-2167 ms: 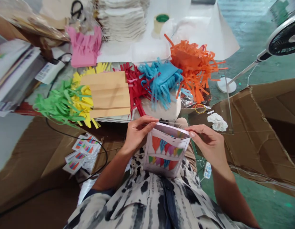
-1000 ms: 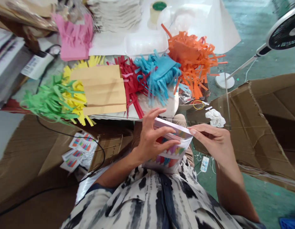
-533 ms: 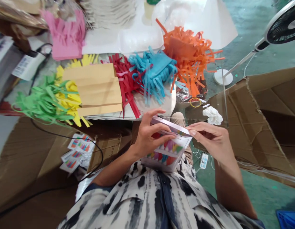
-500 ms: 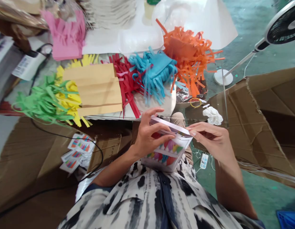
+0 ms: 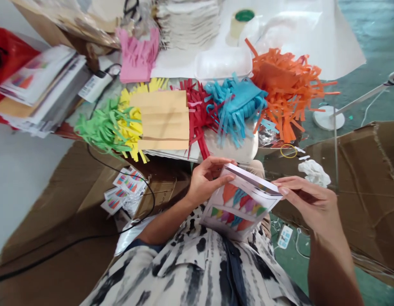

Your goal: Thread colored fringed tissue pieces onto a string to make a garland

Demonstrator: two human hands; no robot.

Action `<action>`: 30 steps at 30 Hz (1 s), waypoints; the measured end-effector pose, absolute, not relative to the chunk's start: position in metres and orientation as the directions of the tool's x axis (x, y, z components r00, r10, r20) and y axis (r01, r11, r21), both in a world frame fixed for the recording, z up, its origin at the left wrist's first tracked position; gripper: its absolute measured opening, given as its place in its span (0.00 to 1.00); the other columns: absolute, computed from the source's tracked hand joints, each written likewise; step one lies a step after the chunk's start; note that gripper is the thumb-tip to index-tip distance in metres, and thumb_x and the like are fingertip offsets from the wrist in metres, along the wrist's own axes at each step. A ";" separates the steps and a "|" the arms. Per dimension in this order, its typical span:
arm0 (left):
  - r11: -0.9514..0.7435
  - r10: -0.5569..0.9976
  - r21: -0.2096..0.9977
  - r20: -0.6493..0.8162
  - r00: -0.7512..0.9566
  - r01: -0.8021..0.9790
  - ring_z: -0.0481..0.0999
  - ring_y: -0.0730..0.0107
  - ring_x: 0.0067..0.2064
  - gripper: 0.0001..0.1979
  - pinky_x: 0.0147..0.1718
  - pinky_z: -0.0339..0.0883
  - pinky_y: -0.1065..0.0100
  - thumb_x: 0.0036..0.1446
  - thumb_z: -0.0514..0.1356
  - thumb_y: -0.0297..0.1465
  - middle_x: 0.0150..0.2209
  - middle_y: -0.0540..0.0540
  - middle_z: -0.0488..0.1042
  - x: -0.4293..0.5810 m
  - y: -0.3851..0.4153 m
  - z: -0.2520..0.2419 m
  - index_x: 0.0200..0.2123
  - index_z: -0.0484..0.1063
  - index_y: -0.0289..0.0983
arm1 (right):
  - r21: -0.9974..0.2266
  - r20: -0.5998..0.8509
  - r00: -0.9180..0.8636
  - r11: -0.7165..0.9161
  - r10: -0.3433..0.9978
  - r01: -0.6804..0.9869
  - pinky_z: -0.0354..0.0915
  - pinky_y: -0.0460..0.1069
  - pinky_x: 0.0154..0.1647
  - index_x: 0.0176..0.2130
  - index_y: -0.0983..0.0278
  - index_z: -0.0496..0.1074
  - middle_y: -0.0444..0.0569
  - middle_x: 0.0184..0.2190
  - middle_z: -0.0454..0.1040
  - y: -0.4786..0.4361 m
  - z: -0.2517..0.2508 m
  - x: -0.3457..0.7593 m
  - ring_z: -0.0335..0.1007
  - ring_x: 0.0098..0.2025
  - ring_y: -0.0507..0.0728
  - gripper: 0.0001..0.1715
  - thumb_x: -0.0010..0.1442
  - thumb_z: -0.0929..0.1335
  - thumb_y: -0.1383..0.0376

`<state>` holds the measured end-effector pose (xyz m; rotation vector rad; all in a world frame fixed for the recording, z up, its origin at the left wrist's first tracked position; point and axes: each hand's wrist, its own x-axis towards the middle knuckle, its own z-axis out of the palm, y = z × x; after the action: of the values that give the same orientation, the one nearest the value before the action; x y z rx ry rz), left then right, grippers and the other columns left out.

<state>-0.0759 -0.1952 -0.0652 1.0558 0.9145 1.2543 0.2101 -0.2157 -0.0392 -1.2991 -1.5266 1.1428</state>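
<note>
In front of my lap is a white paper packet [image 5: 237, 206], printed with rows of colourful tassels, tilted with its narrow top edge uppermost. My left hand [image 5: 209, 178] grips its upper left corner, thumb on the printed front and fingers behind the edge. At the upper right corner, my right hand [image 5: 299, 191] pinches the white strip along the top between thumb and fingertips. A dark gap shows beneath this strip; what lies inside cannot be made out.
Fringed paper bundles in green [image 5: 103, 127], yellow, red, blue [image 5: 237, 104] and orange [image 5: 283, 85] line the table beside tan paper [image 5: 165, 119]. Cardboard boxes [image 5: 369, 170] flank me. A black cable [image 5: 120, 231] crosses at left, near printed cards [image 5: 125, 191]. A fan stand [image 5: 329, 118] is at right.
The view has swung left, so everything sits further right. My left thumb and fingers have drawn back toward the packet's left corner, showing more of its printed front. My right hand still pinches the right corner.
</note>
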 end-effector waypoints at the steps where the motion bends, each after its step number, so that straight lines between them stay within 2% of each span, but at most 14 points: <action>1: 0.002 0.994 0.960 0.029 0.108 -0.281 0.85 0.58 0.55 0.21 0.51 0.81 0.63 0.55 0.77 0.32 0.53 0.39 0.84 -0.077 -0.196 -0.066 0.50 0.78 0.39 | -0.963 0.017 -0.142 0.054 0.990 0.262 0.75 0.52 0.40 0.38 0.51 0.86 0.48 0.41 0.85 -0.215 -0.041 0.210 0.80 0.41 0.60 0.06 0.64 0.75 0.64; 7: -0.057 0.986 0.980 0.085 0.141 -0.193 0.83 0.59 0.58 0.17 0.55 0.80 0.62 0.59 0.75 0.31 0.56 0.39 0.83 -0.082 -0.197 -0.063 0.51 0.80 0.40 | -0.961 -0.052 -0.120 -0.017 0.991 0.275 0.74 0.51 0.39 0.42 0.51 0.85 0.47 0.41 0.84 -0.214 -0.043 0.210 0.80 0.41 0.60 0.07 0.64 0.75 0.62; 13: -0.141 0.970 0.981 0.163 0.178 -0.130 0.82 0.59 0.60 0.13 0.58 0.79 0.61 0.62 0.72 0.30 0.57 0.40 0.83 -0.087 -0.198 -0.062 0.50 0.83 0.41 | -0.949 0.000 -0.186 0.059 0.983 0.310 0.74 0.53 0.42 0.48 0.48 0.86 0.50 0.44 0.82 -0.212 -0.042 0.209 0.78 0.48 0.61 0.13 0.68 0.72 0.63; 18: -0.124 0.973 0.983 0.148 0.176 -0.136 0.83 0.57 0.60 0.11 0.59 0.78 0.58 0.63 0.72 0.33 0.57 0.41 0.83 -0.090 -0.194 -0.061 0.49 0.85 0.42 | -0.948 0.019 -0.215 0.085 0.977 0.306 0.74 0.55 0.42 0.48 0.44 0.86 0.49 0.44 0.83 -0.211 -0.042 0.209 0.77 0.49 0.63 0.15 0.67 0.72 0.64; 20: -0.073 0.977 0.983 0.104 0.187 -0.166 0.83 0.57 0.60 0.10 0.62 0.75 0.57 0.66 0.69 0.36 0.56 0.42 0.84 -0.093 -0.192 -0.060 0.49 0.86 0.44 | -0.950 0.015 -0.221 0.083 0.975 0.302 0.74 0.54 0.41 0.48 0.44 0.86 0.50 0.44 0.83 -0.211 -0.041 0.207 0.78 0.49 0.63 0.15 0.68 0.72 0.64; 23: 0.078 0.980 0.975 -0.036 0.196 -0.210 0.83 0.55 0.59 0.12 0.63 0.75 0.55 0.68 0.66 0.42 0.55 0.42 0.84 -0.096 -0.187 -0.059 0.48 0.87 0.44 | -0.950 0.013 -0.230 0.084 0.973 0.302 0.74 0.53 0.39 0.48 0.44 0.86 0.50 0.45 0.82 -0.210 -0.040 0.205 0.78 0.49 0.62 0.16 0.68 0.72 0.64; 26: 0.250 0.958 0.922 -0.191 0.214 -0.297 0.85 0.52 0.56 0.14 0.56 0.78 0.56 0.62 0.72 0.42 0.52 0.42 0.86 -0.097 -0.183 -0.059 0.49 0.86 0.44 | -0.948 0.022 -0.236 0.095 0.971 0.303 0.73 0.52 0.36 0.49 0.44 0.86 0.49 0.45 0.83 -0.210 -0.039 0.204 0.79 0.47 0.62 0.16 0.68 0.72 0.64; 28: 0.337 0.936 0.864 -0.263 0.236 -0.373 0.86 0.54 0.53 0.18 0.52 0.80 0.59 0.58 0.75 0.39 0.50 0.43 0.87 -0.098 -0.181 -0.058 0.51 0.85 0.45 | -0.947 0.018 -0.229 0.090 0.973 0.310 0.73 0.52 0.35 0.49 0.43 0.86 0.49 0.44 0.83 -0.210 -0.038 0.203 0.79 0.46 0.62 0.16 0.67 0.72 0.63; 30: 0.389 0.919 0.816 -0.308 0.247 -0.428 0.87 0.56 0.51 0.17 0.48 0.80 0.63 0.56 0.76 0.37 0.49 0.44 0.87 -0.097 -0.180 -0.056 0.49 0.85 0.44 | -0.946 0.012 -0.227 0.085 0.974 0.314 0.73 0.52 0.34 0.48 0.43 0.86 0.49 0.44 0.83 -0.210 -0.038 0.202 0.79 0.46 0.62 0.15 0.67 0.72 0.63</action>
<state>-0.0968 -0.1801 -0.0555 0.6688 0.8901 1.0178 0.2021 -0.2103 -0.0378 -1.2948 -1.6451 1.1621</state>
